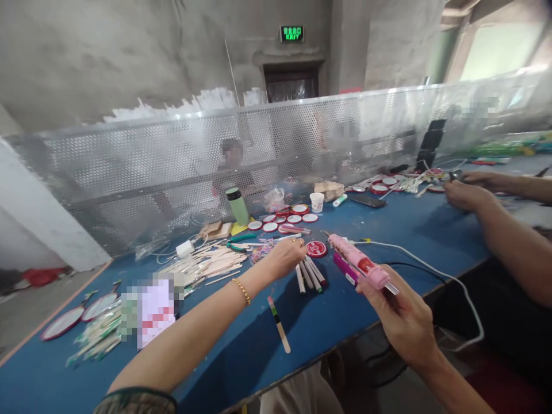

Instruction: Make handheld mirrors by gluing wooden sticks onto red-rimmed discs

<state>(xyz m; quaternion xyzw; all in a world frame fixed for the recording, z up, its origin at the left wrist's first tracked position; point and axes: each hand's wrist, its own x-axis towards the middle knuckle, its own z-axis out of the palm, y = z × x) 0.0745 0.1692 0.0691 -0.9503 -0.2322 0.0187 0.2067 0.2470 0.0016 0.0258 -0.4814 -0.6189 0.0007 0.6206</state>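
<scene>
My right hand (pixel 405 316) is wrapped round a pink glue gun (pixel 351 253), with a clear glue stick poking out of its back end. Its nozzle points away from me, over the table. My left hand (pixel 285 259) reaches forward with fingers closed together; what they hold, if anything, is hidden. It is beside a red round tin-like disc (pixel 316 248) and above several marker pens (pixel 309 275). Nearer to me lies a flat wooden stick (pixel 279 325) with a coloured end of pink, green and black. A purple box (pixel 345 269) rests under the glue gun.
Wooden sticks (pixel 219 261) are heaped on the left, near green-handled pliers (pixel 237 246), a phone (pixel 156 310) and a green bottle (pixel 237 206). Red-rimmed white discs (pixel 294 219) and a paper cup (pixel 317 202) stand behind. A co-worker's hands (pixel 470 192) work at right. A white cable (pixel 448 276) crosses the table edge.
</scene>
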